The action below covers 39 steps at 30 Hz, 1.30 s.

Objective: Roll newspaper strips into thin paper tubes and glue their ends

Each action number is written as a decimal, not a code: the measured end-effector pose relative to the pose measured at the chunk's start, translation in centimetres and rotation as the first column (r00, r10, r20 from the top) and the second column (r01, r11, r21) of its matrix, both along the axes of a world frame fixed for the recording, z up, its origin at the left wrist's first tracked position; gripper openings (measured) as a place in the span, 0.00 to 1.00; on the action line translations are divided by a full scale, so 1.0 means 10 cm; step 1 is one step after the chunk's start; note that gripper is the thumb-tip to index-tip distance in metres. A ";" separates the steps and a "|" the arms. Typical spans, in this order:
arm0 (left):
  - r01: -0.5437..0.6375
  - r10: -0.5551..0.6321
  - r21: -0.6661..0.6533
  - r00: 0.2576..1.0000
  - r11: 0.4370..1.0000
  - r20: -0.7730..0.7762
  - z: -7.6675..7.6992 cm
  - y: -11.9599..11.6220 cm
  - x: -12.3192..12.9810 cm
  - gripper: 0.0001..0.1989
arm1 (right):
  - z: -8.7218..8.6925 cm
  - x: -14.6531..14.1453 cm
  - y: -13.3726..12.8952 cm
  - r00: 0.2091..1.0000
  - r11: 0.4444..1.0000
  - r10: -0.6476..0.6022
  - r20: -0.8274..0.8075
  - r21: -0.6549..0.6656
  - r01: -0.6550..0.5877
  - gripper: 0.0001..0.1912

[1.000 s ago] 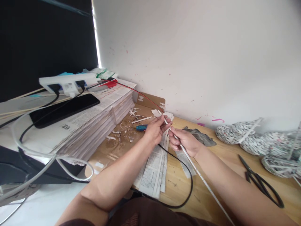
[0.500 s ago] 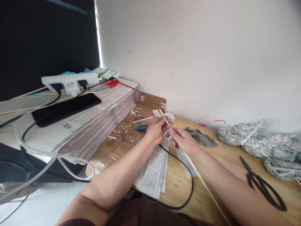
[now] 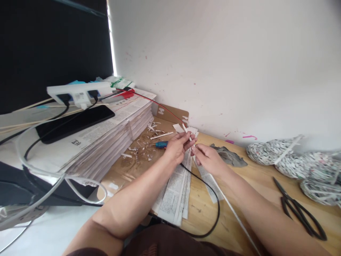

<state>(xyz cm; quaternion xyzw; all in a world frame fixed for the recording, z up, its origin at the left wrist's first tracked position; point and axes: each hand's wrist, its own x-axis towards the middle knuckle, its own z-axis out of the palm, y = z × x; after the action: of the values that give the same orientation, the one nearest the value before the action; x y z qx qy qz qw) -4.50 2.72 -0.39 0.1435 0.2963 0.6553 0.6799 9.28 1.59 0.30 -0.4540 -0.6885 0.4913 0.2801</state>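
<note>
Both hands grip one long, thin white rolled paper stick [image 3: 231,207], which slants from above the table down toward the lower right. My left hand [image 3: 178,147] pinches it close to its upper end, and the tip pokes out past the fingers. Just below, my right hand [image 3: 206,158] is closed around the same stick, its fingertips almost meeting those of the left. Under the hands lie flat newspaper strips [image 3: 172,199]. A blue-handled tool [image 3: 161,144] rests beside my left wrist, its far part hidden.
Left stands a tall newspaper stack [image 3: 112,147] bearing a black phone [image 3: 77,124] and a white power strip [image 3: 80,93]. Paper scraps [image 3: 149,153] litter the cardboard. Rightward are a grey cloth [image 3: 230,156], black scissors [image 3: 298,209] and woven paper bundles [image 3: 298,163]. A black cable [image 3: 217,217] loops near my body.
The stick's upper tip has turned slightly and looks narrower between the fingers. Both hands stay in nearly the same place; my right fingers have shifted a little.
</note>
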 end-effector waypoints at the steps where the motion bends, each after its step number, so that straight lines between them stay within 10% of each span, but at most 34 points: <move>1: 0.001 -0.001 0.001 1.000 1.000 -0.003 0.00 0.00 0.00 0.02 | 0.00 0.00 0.00 0.999 0.999 -0.005 0.042 0.054 0.003 0.21; 11: 0.021 -0.021 -0.023 1.000 1.000 0.012 0.03 -0.01 0.00 0.03 | -0.01 0.02 0.03 0.927 0.855 0.039 -0.373 -0.468 -0.224 0.20; 15: 0.006 -0.006 -0.005 1.000 1.000 0.019 0.02 -0.01 0.01 0.04 | 0.09 0.03 0.15 0.992 0.994 -0.107 -0.072 -0.014 0.106 0.23; 19: 0.016 -0.017 -0.005 1.000 1.000 -0.001 0.01 -0.02 0.03 0.05 | 0.27 -0.07 0.30 0.967 0.897 -0.228 0.115 0.412 0.162 0.19; 28: 0.023 -0.024 -0.016 0.999 1.000 -0.024 0.00 -0.03 0.06 0.05 | 0.38 -0.28 0.44 0.906 0.848 -0.337 0.255 0.500 0.175 0.11; 34: -0.025 0.025 0.008 1.000 1.000 0.015 0.00 -0.04 0.07 0.09 | 0.40 -0.26 0.50 0.929 0.899 -0.315 0.192 0.375 0.227 0.13; 39: -0.014 0.014 0.020 1.000 1.000 0.003 0.01 -0.05 0.05 0.05 | 0.42 -0.28 0.55 0.973 0.979 -0.201 -0.114 -0.041 0.197 0.15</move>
<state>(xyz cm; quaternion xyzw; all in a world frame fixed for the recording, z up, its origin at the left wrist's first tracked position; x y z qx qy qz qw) -3.98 2.26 -0.28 0.1472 0.2899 0.6630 0.6744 6.46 7.14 4.51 -0.4950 -0.6145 0.4968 0.3614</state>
